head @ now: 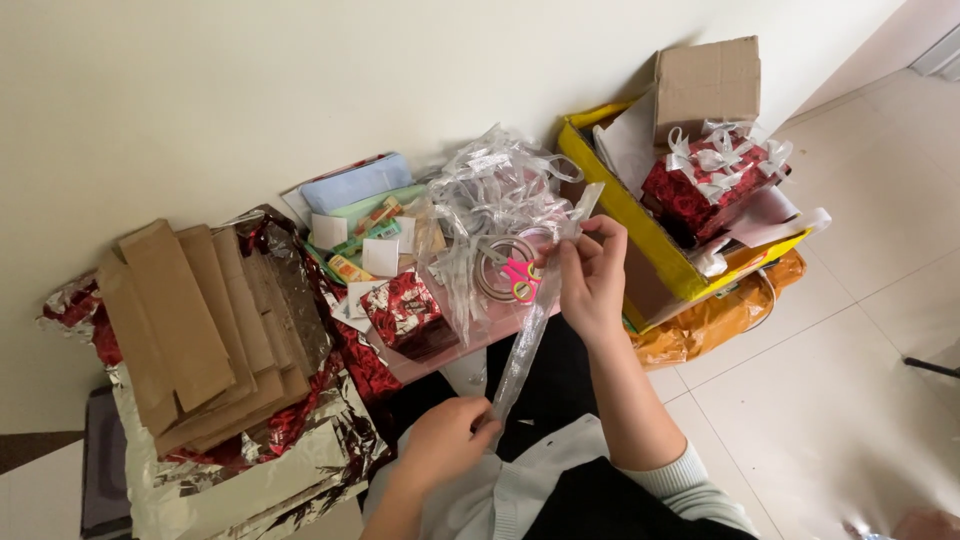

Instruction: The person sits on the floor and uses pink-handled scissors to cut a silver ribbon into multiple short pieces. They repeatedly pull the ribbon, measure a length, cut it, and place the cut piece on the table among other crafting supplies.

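Between hands: clear ribbon stretched diagonally, left hand pinching lower end, right hand pinching upper.

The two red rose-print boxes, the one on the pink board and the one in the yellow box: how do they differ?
The gift box on the pink board is bare, while the gift box in the yellow box carries white ribbon bows on top. The first lies among loose cards and clear ribbon near the right hand; the second sits inside the yellow box beside a cardboard carton. Both wear shiny red rose-patterned wrap.
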